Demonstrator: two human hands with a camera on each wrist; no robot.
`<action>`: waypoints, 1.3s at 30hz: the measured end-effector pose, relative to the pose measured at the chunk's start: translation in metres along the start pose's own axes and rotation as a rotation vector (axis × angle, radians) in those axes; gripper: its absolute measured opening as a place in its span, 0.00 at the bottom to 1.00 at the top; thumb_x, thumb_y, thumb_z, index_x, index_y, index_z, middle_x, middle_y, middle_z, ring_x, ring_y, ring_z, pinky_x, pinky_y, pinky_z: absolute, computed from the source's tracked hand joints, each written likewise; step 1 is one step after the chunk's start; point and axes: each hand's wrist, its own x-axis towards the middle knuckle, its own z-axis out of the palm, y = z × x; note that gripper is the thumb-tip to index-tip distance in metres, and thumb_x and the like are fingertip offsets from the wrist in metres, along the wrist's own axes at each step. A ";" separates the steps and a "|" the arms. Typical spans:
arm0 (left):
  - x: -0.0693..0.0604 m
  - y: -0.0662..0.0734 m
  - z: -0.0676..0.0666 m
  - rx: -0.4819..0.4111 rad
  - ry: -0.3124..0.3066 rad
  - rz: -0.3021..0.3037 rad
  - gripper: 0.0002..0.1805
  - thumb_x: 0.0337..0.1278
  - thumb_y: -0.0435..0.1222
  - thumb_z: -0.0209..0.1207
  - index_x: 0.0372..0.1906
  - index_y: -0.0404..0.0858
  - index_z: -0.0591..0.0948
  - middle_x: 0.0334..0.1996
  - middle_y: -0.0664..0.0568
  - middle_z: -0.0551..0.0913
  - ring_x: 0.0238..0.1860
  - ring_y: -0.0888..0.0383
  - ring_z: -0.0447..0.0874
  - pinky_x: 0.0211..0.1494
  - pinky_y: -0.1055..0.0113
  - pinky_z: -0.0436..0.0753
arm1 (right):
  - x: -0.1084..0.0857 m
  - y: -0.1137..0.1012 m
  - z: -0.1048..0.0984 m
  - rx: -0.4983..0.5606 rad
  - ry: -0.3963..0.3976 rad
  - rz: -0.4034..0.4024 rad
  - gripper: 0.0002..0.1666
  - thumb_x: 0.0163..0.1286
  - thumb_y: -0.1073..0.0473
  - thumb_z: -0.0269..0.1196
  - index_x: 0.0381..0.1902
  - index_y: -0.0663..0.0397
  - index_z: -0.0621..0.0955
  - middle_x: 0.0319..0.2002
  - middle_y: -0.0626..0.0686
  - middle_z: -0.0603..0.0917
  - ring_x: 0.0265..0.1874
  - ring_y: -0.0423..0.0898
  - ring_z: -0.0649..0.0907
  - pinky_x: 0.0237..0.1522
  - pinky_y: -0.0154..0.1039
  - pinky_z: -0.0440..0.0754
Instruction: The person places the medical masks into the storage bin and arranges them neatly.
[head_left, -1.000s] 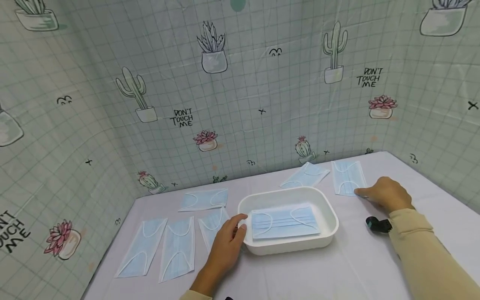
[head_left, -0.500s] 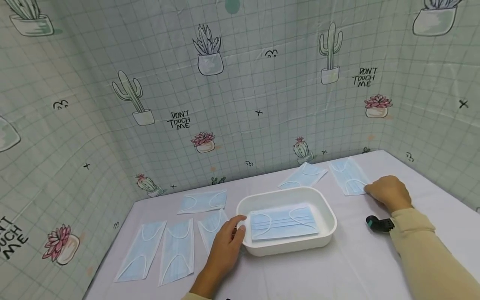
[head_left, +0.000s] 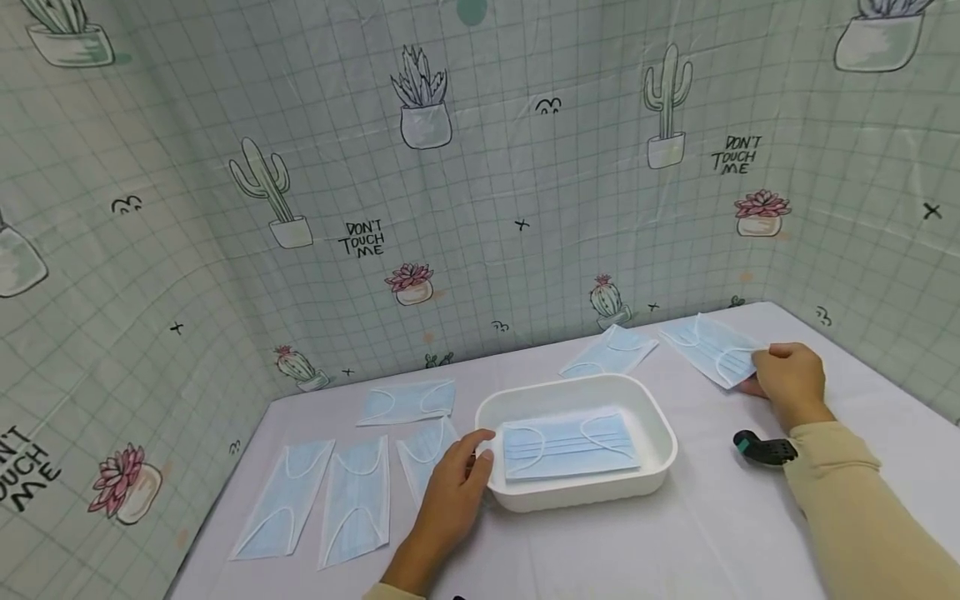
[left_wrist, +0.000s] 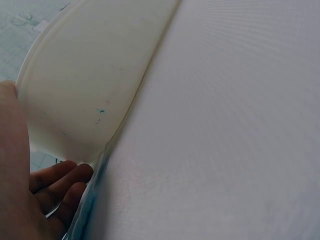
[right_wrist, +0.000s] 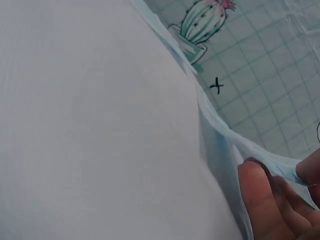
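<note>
A white tray (head_left: 585, 492) stands mid-table with a blue face mask (head_left: 570, 447) lying flat inside. At its left end my left hand (head_left: 452, 487) grips the rim, thumb on the upper edge; in the left wrist view the fingers (left_wrist: 65, 187) curl beside the tray's outer wall (left_wrist: 85, 85). My right hand (head_left: 791, 383) pinches the near right corner of another blue mask (head_left: 712, 348) at the back right, that corner raised off the table. The right wrist view shows the thumb and fingers (right_wrist: 262, 195) on either side of the mask's edge (right_wrist: 217, 145).
Left of the tray lie several masks: two side by side (head_left: 285, 500) (head_left: 356, 500), one partly behind my left hand (head_left: 426, 450), one farther back (head_left: 408, 401). Another mask (head_left: 611, 351) lies behind the tray. A black strap (head_left: 765, 448) is by my right wrist. Patterned curtains surround the table.
My right hand has closed on the back-right mask's corner and drawn it rightward and up, turning the mask at a slant. My left hand and the tray have stayed put.
</note>
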 end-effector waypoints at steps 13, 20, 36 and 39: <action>-0.001 0.003 -0.001 -0.006 0.009 0.008 0.20 0.77 0.46 0.47 0.65 0.47 0.77 0.41 0.56 0.76 0.41 0.59 0.74 0.46 0.58 0.76 | 0.005 -0.007 -0.006 0.722 -0.115 0.225 0.41 0.76 0.66 0.48 0.81 0.53 0.45 0.72 0.62 0.56 0.31 0.41 0.86 0.45 0.39 0.84; -0.002 0.003 0.000 -0.001 0.008 -0.009 0.20 0.77 0.46 0.47 0.65 0.47 0.76 0.39 0.56 0.75 0.40 0.58 0.73 0.45 0.59 0.75 | 0.000 -0.007 -0.009 0.921 -0.169 0.232 0.21 0.75 0.66 0.51 0.64 0.54 0.66 0.44 0.51 0.78 0.36 0.47 0.88 0.47 0.41 0.83; -0.005 0.001 -0.001 -0.011 0.005 0.002 0.20 0.77 0.47 0.46 0.66 0.48 0.76 0.42 0.56 0.76 0.42 0.59 0.74 0.46 0.58 0.76 | -0.012 -0.011 0.004 0.818 -0.253 0.204 0.12 0.78 0.60 0.46 0.55 0.54 0.69 0.36 0.48 0.82 0.35 0.44 0.86 0.42 0.38 0.84; -0.006 0.000 -0.001 -0.012 0.003 0.000 0.20 0.77 0.47 0.46 0.66 0.48 0.76 0.42 0.56 0.76 0.41 0.58 0.74 0.46 0.58 0.76 | -0.016 -0.011 0.005 0.792 -0.297 0.173 0.10 0.78 0.61 0.47 0.53 0.55 0.70 0.36 0.48 0.83 0.36 0.44 0.87 0.41 0.38 0.84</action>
